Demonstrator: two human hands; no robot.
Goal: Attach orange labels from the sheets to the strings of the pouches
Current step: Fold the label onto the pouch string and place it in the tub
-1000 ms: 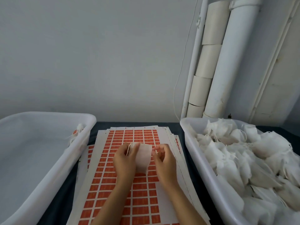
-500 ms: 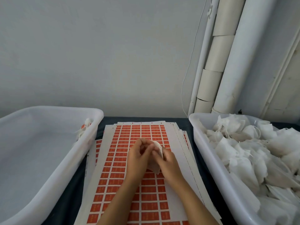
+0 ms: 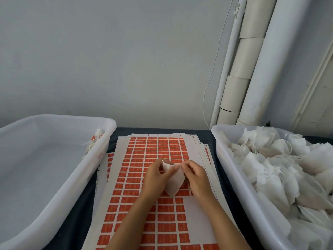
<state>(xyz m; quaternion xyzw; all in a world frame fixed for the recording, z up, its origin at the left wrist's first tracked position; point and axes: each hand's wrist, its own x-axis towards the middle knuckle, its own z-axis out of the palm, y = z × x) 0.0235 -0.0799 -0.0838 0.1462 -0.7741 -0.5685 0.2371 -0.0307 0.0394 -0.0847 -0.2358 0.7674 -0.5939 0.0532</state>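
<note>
Pouch [image 3: 173,179] lowered, pinched by both hands above sheets [image 3: 162,210].

The pouch [image 3: 173,179] pinched between the fingers [image 3: 169,173] looks like thin, matt white non-woven cloth, faintly fibrous and creased. Under the fingers, the label sheets [image 3: 126,181] are matt off-white paper carrying flat, unglossy orange labels [image 3: 163,221] with a fine printed grain. The tabletop [image 3: 81,210] showing beside the sheets seems covered in dark, matt cloth. Left of the fingers, the empty tub [image 3: 59,192] is smooth, translucent white plastic with a soft sheen; the tub [image 3: 232,168] to their right is the same plastic, filled with crumpled white fabric pouches [image 3: 281,170].
</note>
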